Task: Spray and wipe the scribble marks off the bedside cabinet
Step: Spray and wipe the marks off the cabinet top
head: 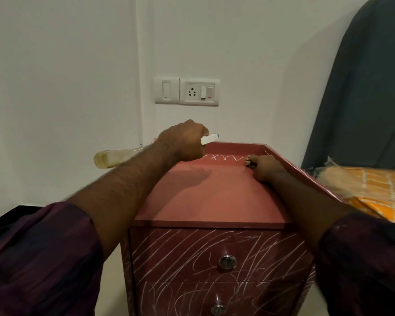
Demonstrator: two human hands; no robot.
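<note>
The red-brown bedside cabinet (214,197) stands in front of me against the wall. A white zigzag scribble (224,157) runs along the back of its top, and white scribbles (192,254) cover both drawer fronts. My left hand (183,142) grips a spray bottle (114,157) with yellowish liquid, tilted so its white nozzle (210,139) points right over the back of the top. My right hand (263,166) holds a small crumpled cloth (250,161) pressed on the top at the right end of the zigzag.
A switch and socket plate (187,91) sits on the white wall above the cabinet. To the right lie an orange patterned bedspread (379,190) and a dark grey headboard (363,87). Two metal knobs (227,262) stick out from the drawers.
</note>
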